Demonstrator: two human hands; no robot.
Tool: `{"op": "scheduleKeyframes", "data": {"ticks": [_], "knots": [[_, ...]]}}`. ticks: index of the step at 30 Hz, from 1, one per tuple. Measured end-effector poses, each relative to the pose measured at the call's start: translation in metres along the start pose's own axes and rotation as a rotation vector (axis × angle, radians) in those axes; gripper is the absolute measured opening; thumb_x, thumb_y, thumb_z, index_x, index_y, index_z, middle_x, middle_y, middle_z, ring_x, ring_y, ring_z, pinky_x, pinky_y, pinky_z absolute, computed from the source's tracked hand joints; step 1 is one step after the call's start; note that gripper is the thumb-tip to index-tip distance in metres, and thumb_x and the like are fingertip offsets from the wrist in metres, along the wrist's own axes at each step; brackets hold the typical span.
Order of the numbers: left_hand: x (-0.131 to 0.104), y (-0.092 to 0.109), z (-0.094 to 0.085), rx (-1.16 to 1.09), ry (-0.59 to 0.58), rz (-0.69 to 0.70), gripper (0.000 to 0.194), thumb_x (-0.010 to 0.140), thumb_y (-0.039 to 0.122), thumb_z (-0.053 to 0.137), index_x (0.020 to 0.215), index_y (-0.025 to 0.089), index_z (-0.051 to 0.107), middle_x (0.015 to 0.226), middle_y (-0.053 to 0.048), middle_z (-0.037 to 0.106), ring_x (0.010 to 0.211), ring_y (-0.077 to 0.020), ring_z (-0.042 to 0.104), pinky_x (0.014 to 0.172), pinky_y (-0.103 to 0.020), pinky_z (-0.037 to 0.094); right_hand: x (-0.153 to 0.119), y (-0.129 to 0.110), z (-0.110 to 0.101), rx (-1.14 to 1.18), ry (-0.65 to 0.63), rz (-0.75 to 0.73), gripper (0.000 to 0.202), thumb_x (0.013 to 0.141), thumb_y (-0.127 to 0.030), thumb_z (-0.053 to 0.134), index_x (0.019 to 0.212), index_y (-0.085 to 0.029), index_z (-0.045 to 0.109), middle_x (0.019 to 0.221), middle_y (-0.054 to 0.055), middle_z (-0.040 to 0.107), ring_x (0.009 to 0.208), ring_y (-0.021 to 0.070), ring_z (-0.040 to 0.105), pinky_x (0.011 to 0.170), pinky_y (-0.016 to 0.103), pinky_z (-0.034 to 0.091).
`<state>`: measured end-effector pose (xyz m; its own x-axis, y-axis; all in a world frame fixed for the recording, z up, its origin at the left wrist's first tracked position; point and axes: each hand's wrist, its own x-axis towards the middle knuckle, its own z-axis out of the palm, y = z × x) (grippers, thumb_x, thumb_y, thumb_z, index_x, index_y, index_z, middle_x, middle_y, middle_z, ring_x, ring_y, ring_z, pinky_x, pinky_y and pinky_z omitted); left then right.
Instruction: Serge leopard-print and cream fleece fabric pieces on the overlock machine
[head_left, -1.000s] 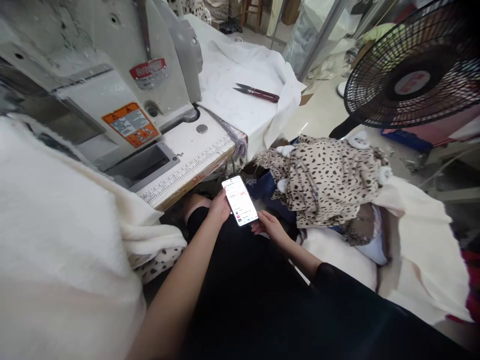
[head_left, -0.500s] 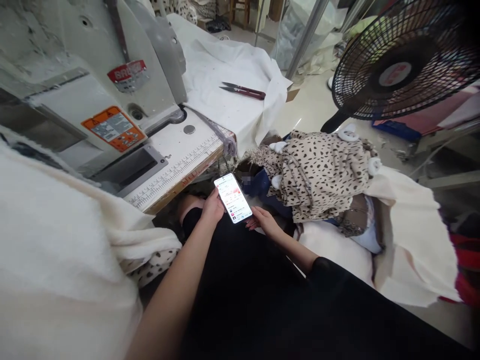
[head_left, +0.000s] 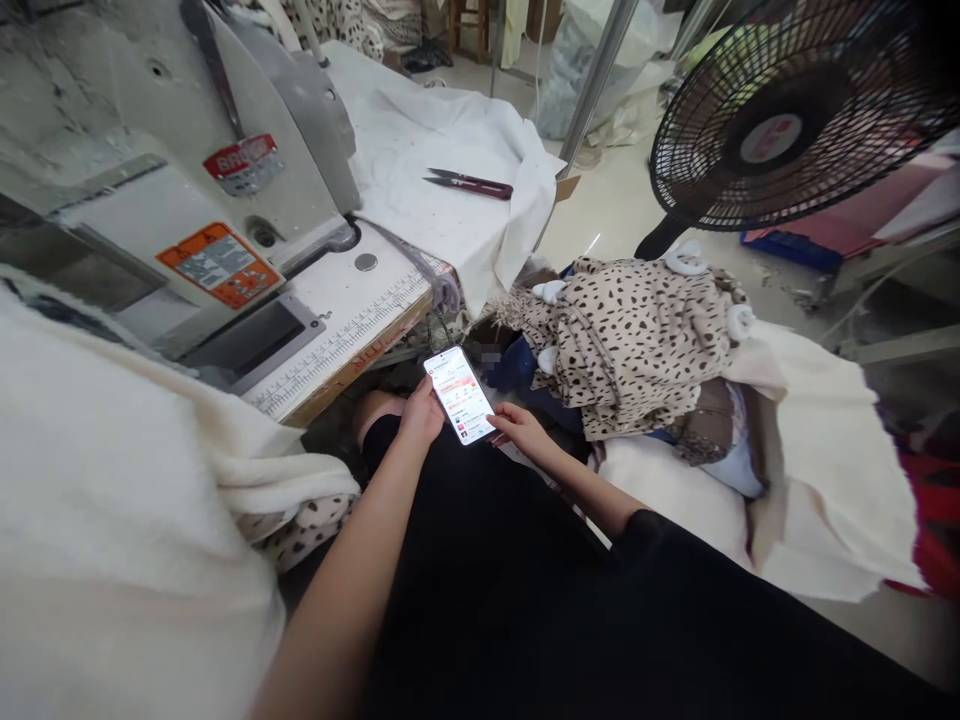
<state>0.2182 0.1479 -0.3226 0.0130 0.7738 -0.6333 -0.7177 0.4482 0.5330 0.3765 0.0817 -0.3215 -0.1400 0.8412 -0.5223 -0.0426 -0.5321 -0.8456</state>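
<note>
A smartphone [head_left: 459, 395] with a lit, mostly white screen is held above my lap, tilted toward me. My left hand [head_left: 422, 412] is closed around its left edge. At the lower right corner, my right hand [head_left: 523, 434] grips the phone, its thumb over the bottom of the screen and its other fingers partly hidden below the edge. Black clothing covers my lap just beneath. The screen's text is too small to read.
On the left stands a sewing machine [head_left: 300, 150] on a table with a printed ruler. Thread snips [head_left: 471, 184] lie on white cloth [head_left: 420, 130]. Spotted fabric [head_left: 637, 330] is heaped at right, below a black fan [head_left: 787, 130]. Cream plush fabric [head_left: 112, 500] fills the lower left.
My right thumb has moved from the phone's side onto the lower part of the screen. The left hand keeps its hold. The whole view has shifted slightly.
</note>
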Motion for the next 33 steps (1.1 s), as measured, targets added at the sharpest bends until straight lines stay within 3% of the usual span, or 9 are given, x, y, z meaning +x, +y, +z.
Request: {"op": "scheduleKeyframes", "data": {"ticks": [12, 33], "knots": [[-0.001, 0.0, 0.003, 0.022, -0.009, -0.004, 0.018, 0.086, 0.019, 0.042, 0.085, 0.013, 0.059, 0.081, -0.007, 0.065, 0.093, -0.0197, 0.059, 0.094, -0.04, 0.039, 0.016, 0.0, -0.003, -0.114, 0.013, -0.035, 0.019, 0.065, -0.026, 0.064, 0.071, -0.016, 0.049, 0.056, -0.005, 0.054, 0.049, 0.0077, 0.05, 0.043, 0.016, 0.036], [-0.003, 0.002, 0.004, 0.003, 0.009, -0.005, 0.018, 0.086, 0.016, 0.042, 0.089, 0.011, 0.059, 0.083, -0.009, 0.066, 0.093, -0.0203, 0.059, 0.094, -0.039, 0.039, 0.031, 0.007, -0.004, -0.295, 0.086, -0.112, 0.036, 0.066, -0.049, 0.058, 0.059, -0.017, 0.045, 0.05, -0.005, 0.044, 0.046, 0.008, 0.039, 0.044, 0.02, 0.027]]}}
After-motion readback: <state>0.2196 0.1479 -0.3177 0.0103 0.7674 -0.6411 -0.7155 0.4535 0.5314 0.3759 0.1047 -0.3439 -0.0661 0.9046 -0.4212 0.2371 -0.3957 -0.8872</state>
